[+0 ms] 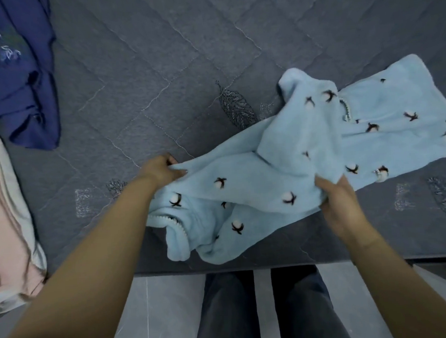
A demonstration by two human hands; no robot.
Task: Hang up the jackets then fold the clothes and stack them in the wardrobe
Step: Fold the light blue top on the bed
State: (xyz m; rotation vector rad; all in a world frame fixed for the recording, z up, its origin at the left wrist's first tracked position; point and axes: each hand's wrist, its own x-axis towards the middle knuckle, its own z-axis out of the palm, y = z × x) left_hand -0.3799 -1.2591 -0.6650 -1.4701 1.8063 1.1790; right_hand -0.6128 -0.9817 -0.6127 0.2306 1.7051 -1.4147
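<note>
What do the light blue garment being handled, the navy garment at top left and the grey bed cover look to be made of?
Light blue garment: thick plush fleece, judging by its fuzzy matte nap, with small white pompoms. Navy garment: thin smooth woven cloth, perhaps satin-like, given its soft sheen, fine draping folds and pale leaf embroidery. Grey bed cover: quilted matte textile, with stitched zigzag lines.

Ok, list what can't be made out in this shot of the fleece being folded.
- Head view: the navy garment runs off the top and left edges, so its type is unclear.
- Head view: the pink and cream clothes are cut by the left edge; their number can't be counted.
- Head view: the left hand has its fingertips buried in the light blue fleece garment.
- Head view: the fleece's own folds hide whether it is a top or trousers.
- No wardrobe or hangers in frame.
</note>
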